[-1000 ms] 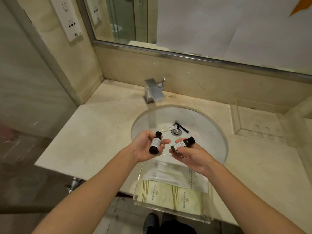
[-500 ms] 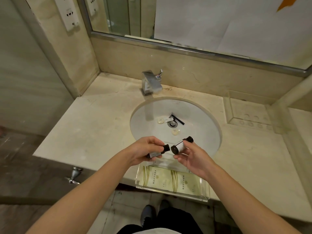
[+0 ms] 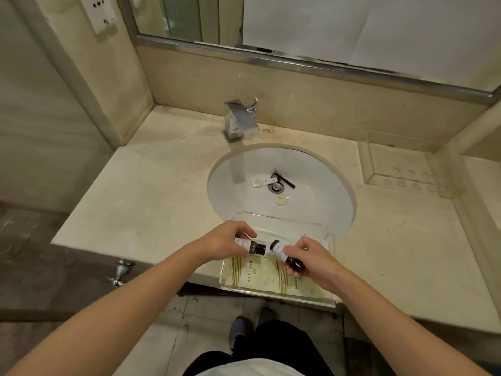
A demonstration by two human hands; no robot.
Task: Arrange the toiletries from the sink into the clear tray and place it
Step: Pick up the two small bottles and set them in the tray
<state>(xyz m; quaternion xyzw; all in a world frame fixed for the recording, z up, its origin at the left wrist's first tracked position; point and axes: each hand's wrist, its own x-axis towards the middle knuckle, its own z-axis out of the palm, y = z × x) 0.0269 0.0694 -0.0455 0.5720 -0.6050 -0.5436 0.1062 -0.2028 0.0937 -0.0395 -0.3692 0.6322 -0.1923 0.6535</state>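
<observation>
My left hand [image 3: 226,244] grips a small dark bottle [image 3: 250,246] with a white label, held sideways over the clear tray [image 3: 329,299]. My right hand [image 3: 311,260] grips a second dark bottle [image 3: 284,256], also lying sideways, its end close to the first. The tray sits on the counter's front edge and holds flat paper packets [image 3: 260,275]. In the white sink [image 3: 230,169] lie two round soaps [image 3: 257,182] [image 3: 282,199], a small white tube [image 3: 271,181] and a black razor [image 3: 284,180] around the drain.
A chrome faucet [image 3: 240,122] stands behind the basin. A second clear tray [image 3: 398,169] sits at the back right of the beige counter [image 3: 151,191]. A mirror runs along the back wall. My legs and the floor show below the counter edge.
Both hands have come down and toward me with the bottles, from above the basin to just over the tray. The bottles have turned from upright to sideways.
</observation>
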